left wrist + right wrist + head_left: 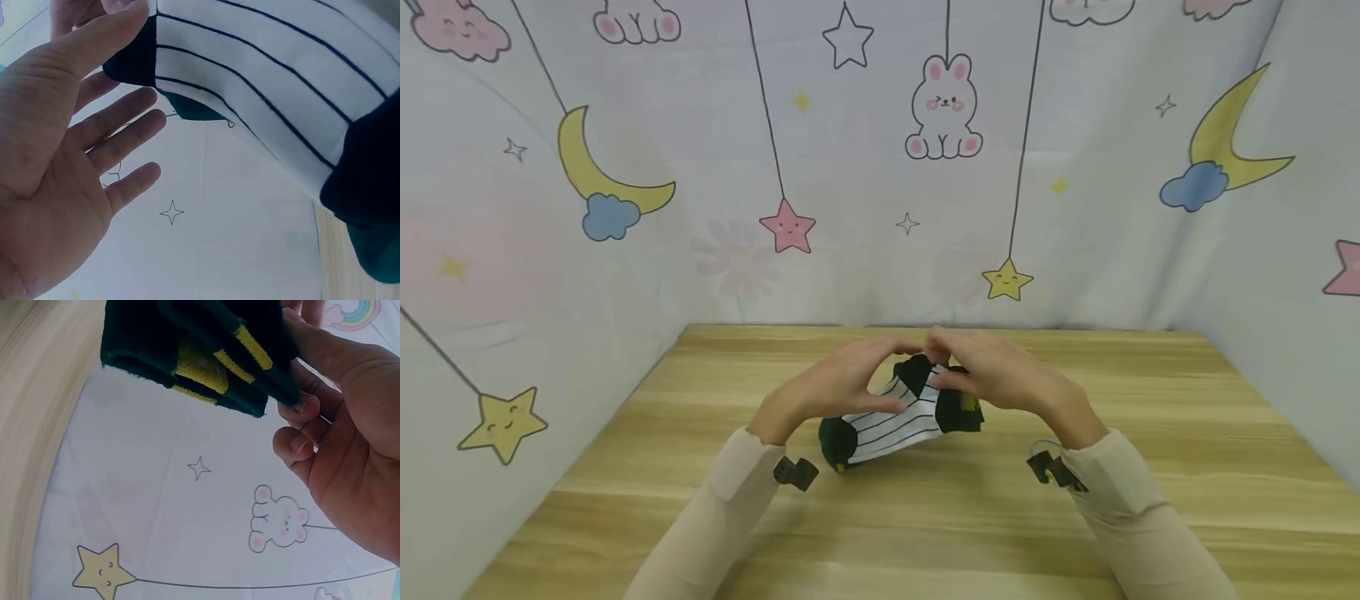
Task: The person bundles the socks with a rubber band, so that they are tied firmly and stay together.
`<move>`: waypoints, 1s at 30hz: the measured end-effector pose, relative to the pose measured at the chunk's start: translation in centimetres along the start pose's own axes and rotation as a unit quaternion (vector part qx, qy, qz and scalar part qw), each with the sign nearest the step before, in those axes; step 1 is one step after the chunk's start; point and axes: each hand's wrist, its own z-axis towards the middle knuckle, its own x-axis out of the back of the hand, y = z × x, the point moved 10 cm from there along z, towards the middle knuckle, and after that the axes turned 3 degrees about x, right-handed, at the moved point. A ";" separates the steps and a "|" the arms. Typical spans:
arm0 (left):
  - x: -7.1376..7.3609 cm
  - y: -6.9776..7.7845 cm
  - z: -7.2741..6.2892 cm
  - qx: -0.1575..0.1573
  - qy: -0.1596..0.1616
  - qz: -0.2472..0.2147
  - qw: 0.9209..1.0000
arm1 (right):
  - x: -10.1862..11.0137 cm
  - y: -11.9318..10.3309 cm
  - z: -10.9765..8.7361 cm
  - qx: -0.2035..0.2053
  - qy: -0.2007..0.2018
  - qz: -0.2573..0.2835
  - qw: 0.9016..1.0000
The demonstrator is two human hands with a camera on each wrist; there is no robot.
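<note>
1. Between the two hands, above the wooden tabletop (pixel 925 542), is a white sock with dark stripes (pixel 891 429), its dark toe (pixel 837 442) hanging to the left and its dark cuff (pixel 957 410) to the right.
2. The left hand (pixel 842 375) has its thumb over the sock near the dark heel patch (pixel 913 375), with three fingers spread; whether thumb and forefinger pinch the cloth, I cannot tell.
3. The right hand (pixel 1000 371) pinches the sock beside the cuff, fingers curled.
4. The cuff shows layered edges with yellow marks (pixel 203 372); one sock or a pair, I cannot tell.
5. It should handle as light, soft and limp, neither slippery nor fragile. Held mid-length, both ends droop; the cuff, all layers together, likely gives the surest grip.
</note>
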 end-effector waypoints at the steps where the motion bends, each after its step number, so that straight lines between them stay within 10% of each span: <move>1: 0.0 0.1 0.1 -0.002 0.000 -0.003 1.000 | 0.1 -0.3 0.0 0.005 0.003 -0.007 1.000; 30: 0.2 1.1 0.3 -0.027 0.001 -0.027 0.999 | 1.2 -1.7 0.1 0.032 0.018 -0.014 0.999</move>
